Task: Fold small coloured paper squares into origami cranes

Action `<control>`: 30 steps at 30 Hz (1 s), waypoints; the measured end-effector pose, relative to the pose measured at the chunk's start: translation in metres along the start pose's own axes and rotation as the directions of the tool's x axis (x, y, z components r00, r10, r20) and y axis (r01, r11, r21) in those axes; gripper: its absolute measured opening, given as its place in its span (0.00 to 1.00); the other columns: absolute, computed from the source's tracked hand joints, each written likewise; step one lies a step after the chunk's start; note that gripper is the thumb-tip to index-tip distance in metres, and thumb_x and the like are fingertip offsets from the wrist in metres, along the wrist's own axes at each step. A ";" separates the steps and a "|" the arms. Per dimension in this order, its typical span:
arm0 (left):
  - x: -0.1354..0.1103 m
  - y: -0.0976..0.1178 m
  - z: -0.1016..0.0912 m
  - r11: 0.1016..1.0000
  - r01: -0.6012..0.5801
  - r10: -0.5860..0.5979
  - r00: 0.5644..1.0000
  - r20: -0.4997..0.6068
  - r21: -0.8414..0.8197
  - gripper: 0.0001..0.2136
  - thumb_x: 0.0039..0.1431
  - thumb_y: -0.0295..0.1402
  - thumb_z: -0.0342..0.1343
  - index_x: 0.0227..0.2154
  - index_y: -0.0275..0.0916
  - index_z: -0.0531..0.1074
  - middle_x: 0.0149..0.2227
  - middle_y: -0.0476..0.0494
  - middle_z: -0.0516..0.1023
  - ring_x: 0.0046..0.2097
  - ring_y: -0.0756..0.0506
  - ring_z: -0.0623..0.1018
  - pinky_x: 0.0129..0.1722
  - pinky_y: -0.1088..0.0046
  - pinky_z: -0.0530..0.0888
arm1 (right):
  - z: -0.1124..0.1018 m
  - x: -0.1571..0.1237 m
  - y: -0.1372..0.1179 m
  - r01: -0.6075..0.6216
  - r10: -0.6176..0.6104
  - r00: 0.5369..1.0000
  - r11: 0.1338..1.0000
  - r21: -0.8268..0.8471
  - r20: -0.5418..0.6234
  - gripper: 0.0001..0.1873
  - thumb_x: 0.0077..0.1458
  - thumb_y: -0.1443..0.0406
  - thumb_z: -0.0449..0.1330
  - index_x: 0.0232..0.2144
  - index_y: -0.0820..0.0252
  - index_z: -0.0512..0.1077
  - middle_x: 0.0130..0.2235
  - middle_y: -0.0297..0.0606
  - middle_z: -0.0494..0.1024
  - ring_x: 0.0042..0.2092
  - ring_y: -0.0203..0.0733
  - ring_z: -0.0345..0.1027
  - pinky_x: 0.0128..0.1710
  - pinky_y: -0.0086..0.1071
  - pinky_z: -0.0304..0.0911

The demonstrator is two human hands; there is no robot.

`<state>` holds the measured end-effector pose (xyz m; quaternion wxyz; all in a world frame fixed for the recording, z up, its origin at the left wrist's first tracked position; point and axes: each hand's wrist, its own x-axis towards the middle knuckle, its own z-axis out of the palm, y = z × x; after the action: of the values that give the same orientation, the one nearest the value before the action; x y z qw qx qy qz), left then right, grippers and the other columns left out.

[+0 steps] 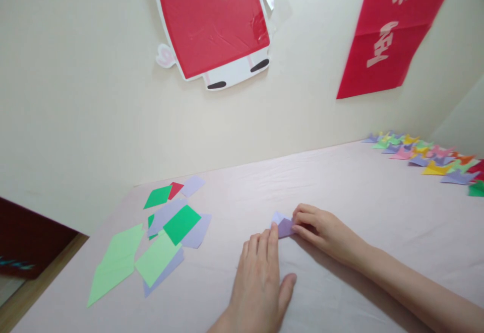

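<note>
A small folded lilac paper piece [283,224] lies on the pale pink table [355,192]. My left hand [260,277] rests flat on the table, fingers stretched out together, its fingertips touching the piece's near left edge. My right hand [321,229] comes in from the right, fingers curled and pressed on the piece's right side, pinching or holding it down.
A loose heap of green, lilac and red paper sheets [159,242] lies at the left. Several folded coloured paper figures [427,156] stand in a row at the far right by the wall. The wall carries a red cartoon poster [214,25] and a red banner [393,30]. The table's left edge drops to the floor [34,282].
</note>
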<state>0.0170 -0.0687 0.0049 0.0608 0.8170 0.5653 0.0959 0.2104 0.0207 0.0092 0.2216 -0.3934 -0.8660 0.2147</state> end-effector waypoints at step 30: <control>0.013 -0.009 0.000 0.996 -0.050 0.053 0.998 -0.031 0.073 0.22 0.65 0.41 0.49 0.60 0.41 0.64 0.62 0.44 0.65 0.51 0.37 0.67 0.50 0.55 0.69 | 0.012 0.021 0.012 -0.169 0.170 0.984 0.985 -0.021 0.054 0.12 0.59 0.67 0.49 0.35 0.57 0.73 0.37 0.38 0.79 0.39 0.43 0.72 0.38 0.33 0.63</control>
<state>0.0133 -0.0537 0.0041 0.0194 0.8313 0.5481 0.0905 0.1985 0.0417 -0.0023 0.1751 -0.4614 -0.8369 0.2369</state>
